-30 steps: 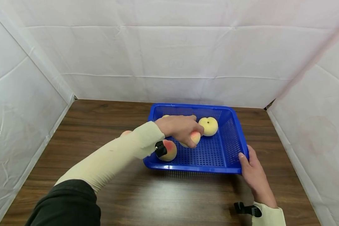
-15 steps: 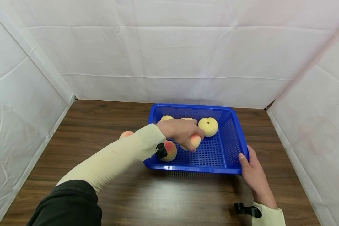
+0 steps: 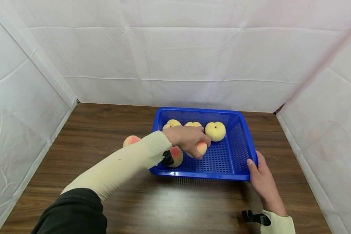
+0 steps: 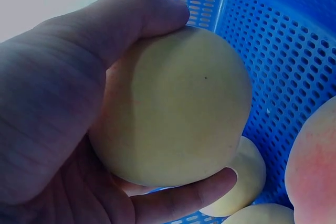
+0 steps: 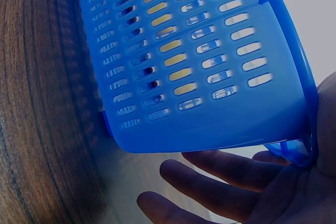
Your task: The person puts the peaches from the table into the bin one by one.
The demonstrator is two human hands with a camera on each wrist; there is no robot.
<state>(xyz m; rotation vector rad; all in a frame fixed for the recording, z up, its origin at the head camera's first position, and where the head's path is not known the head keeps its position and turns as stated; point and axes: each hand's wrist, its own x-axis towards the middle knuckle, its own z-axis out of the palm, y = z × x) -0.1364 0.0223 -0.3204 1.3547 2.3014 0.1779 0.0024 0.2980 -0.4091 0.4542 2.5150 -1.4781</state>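
My left hand (image 3: pixel 187 138) reaches into a blue plastic basket (image 3: pixel 204 175) and grips a peach (image 3: pixel 202 148). In the left wrist view the thumb lies over the top of that peach (image 4: pixel 178 103) and fingers curl beneath it. Behind the hand sit a yellowish peach (image 3: pixel 215 131), another peach (image 3: pixel 193 124) and a third peach (image 3: pixel 172 123). A red-blushed peach (image 3: pixel 177 157) rests at the basket's front left, partly hidden by the wrist strap. My right hand (image 3: pixel 263 180) holds the basket's front right corner, thumb on the rim, fingers underneath.
Outside the basket, to its left, a pinkish peach (image 3: pixel 131 140) lies on the brown wooden table (image 3: pixel 105 123), partly covered by the left sleeve. White sheeting (image 3: pixel 175 58) encloses the table at the back and both sides.
My left hand has shifted slightly toward the front with the peach, uncovering more of the peaches behind it. The right hand and the basket stay put.
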